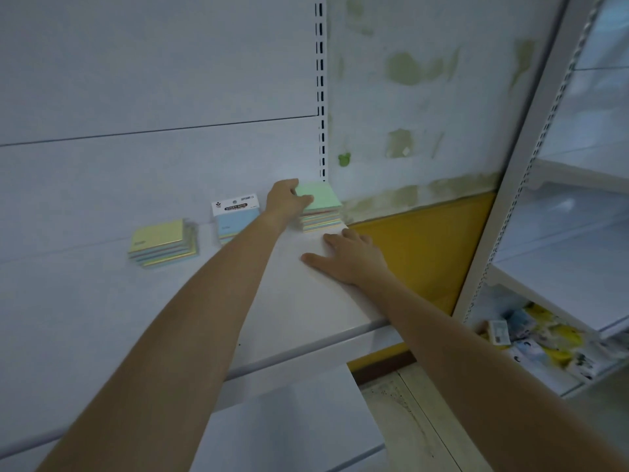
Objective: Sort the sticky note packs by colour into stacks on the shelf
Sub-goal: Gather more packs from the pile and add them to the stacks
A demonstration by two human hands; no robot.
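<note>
Three stacks of sticky note packs sit on the white shelf [299, 301]. A yellow-topped stack [163, 241] lies at the left. A blue-topped stack [235, 221] with a white header card stands in the middle, partly hidden by my left forearm. A green-topped stack [321, 209] is at the shelf's far right corner. My left hand [286, 199] grips the green top pack at its left edge, thumb on top. My right hand [350, 257] rests flat on the shelf in front of that stack, fingers spread, holding nothing.
The shelf's right end stops beside a yellow panel [422, 247]. A slotted upright [320, 90] runs up behind the green stack. Another white shelving unit [558, 233] stands at the right, with mixed coloured packs [537, 338] piled on its lower shelf.
</note>
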